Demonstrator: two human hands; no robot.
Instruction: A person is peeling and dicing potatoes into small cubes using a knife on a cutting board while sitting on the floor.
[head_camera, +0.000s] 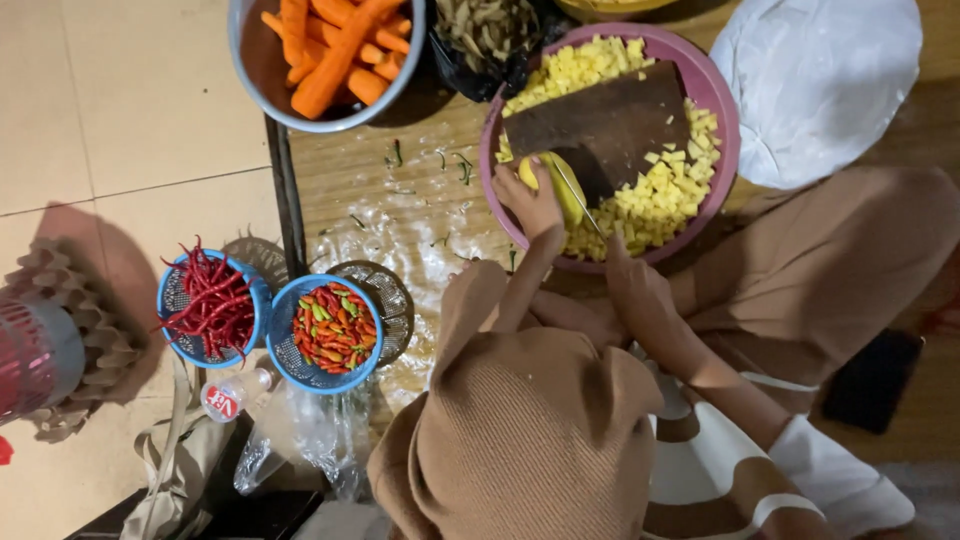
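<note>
Two hands work over a pink basin (722, 110), the landmark for everything else in the head view. Inside the basin lies a dark wooden cutting board (610, 125), ringed by small yellow diced cubes (660, 195). At the basin's near-left rim the left hand (530, 200) is closed around a yellow potato (565, 185), pressing it against the board's lower edge. The right hand (640, 290), just below the basin's near rim, is clenched on a thin knife (575, 195) whose blade slants up against the potato. Left of the basin, beyond a wet patch of the wooden mat, a grey bowl of carrots (330, 50) sits at the top; a dark bag of pale pods (485, 35) lies between that bowl and the basin. Well to the lower left of the basin stand two blue baskets side by side, one with long red chillies (212, 305), one with small mixed chillies (330, 330). Right of the basin rests a white plastic bag (815, 85).
</note>
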